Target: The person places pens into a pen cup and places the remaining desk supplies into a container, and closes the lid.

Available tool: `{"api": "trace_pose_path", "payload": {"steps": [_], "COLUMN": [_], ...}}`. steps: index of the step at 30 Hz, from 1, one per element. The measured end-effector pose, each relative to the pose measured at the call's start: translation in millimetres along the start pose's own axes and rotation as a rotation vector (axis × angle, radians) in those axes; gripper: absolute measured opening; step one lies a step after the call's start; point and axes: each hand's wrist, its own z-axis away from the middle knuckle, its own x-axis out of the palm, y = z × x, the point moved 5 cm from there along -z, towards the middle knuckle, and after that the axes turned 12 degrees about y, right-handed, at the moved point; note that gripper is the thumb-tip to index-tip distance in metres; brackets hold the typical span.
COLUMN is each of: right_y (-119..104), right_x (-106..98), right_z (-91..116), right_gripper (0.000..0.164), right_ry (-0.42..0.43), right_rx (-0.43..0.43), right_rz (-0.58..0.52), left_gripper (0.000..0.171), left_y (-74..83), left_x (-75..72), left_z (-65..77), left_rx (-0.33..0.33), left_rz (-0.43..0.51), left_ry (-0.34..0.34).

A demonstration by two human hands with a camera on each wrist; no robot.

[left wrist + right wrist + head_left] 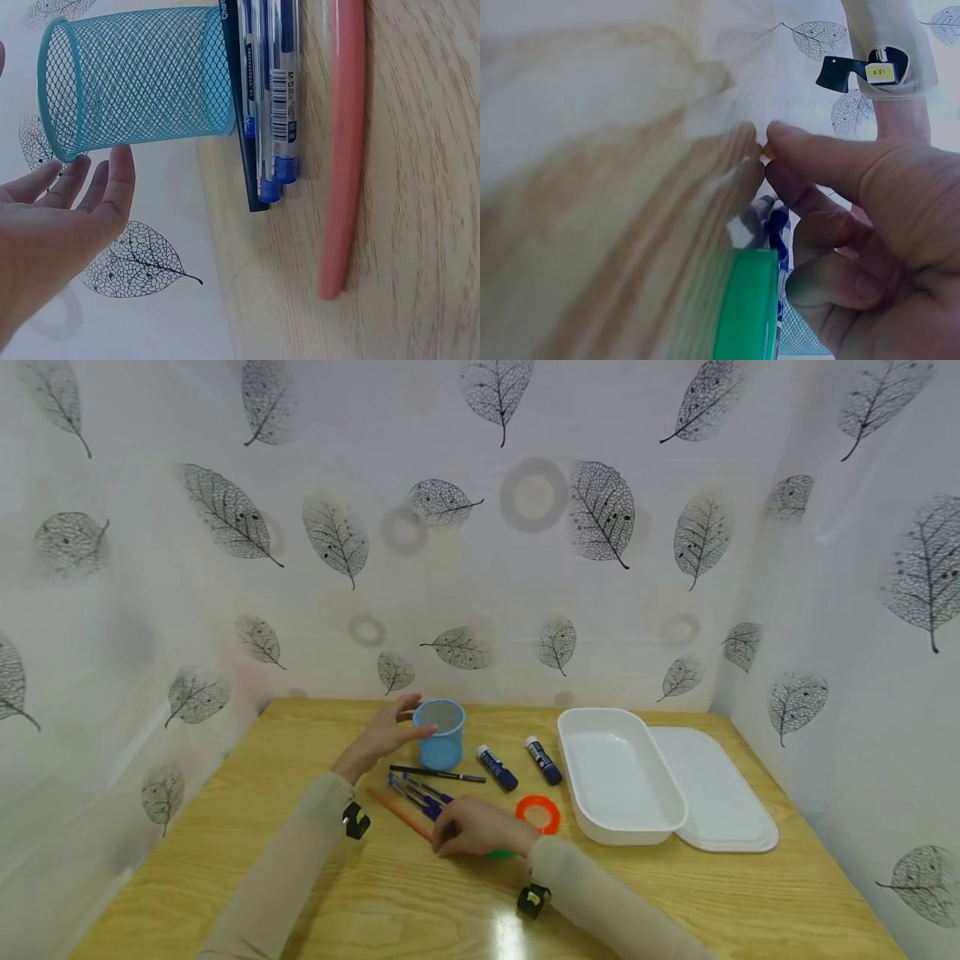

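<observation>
A blue mesh pen cup (441,747) stands upright at the back of the table. My left hand (386,735) is spread around its rim, the thumb in front and the fingers behind. In the left wrist view, those fingertips lie right at the side of the cup (142,79). Low over the table, my right hand (480,827) pinches the near end of a salmon-coloured pencil (401,812) between thumb and forefinger. Only a small orange tip shows between them in the right wrist view. Several blue-capped pens (411,791) and a black pencil (437,773) lie between the hands.
Two glue sticks, one left (497,767) and one right (543,760), lie beyond my right hand. An orange ring (553,817) and a green piece (501,854) are by its wrist. A white tub (622,835) stands to the right, beside its white lid (720,793).
</observation>
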Motion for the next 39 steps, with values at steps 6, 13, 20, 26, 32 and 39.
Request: {"api": "trace_pose_path", "payload": {"steps": [6,13,20,26,32,39], "right_y": [5.7,12.4,13.9,11.2,8.5,6.9], "right_x": [-4.7,-3.2,-3.3,-5.7,-5.9,-11.9], "right_z": [4.2,3.2,2.0,2.1,3.0,4.5], "right_gripper": [0.011,0.017,0.008,0.006,0.008,0.008], "right_ry": [0.041,0.067,0.093,0.112,0.116,0.129], "right_rx": [0.084,0.151,0.192,0.216,0.178,0.166], "right_rz": [0.009,0.036,0.058,0.072,0.096,0.079], "left_gripper": [0.089,0.094,0.090,0.089,0.086,0.083], "left_y": [-1.6,-4.9,-5.1,-4.2,-4.3,-5.6], "left_x": [-0.5,-0.6,-0.7,1.1,3.1,4.4], "left_z": [-0.6,-2.5,-5.0,-8.2,-10.2,-11.5], "left_rx": [0.007,0.018,0.021,0.052,0.059,0.064], "left_rz": [0.006,0.032,0.028,0.016,0.021,0.031], "left_ry": [-0.021,-0.056,-0.102,-0.121,-0.130,-0.142]}}
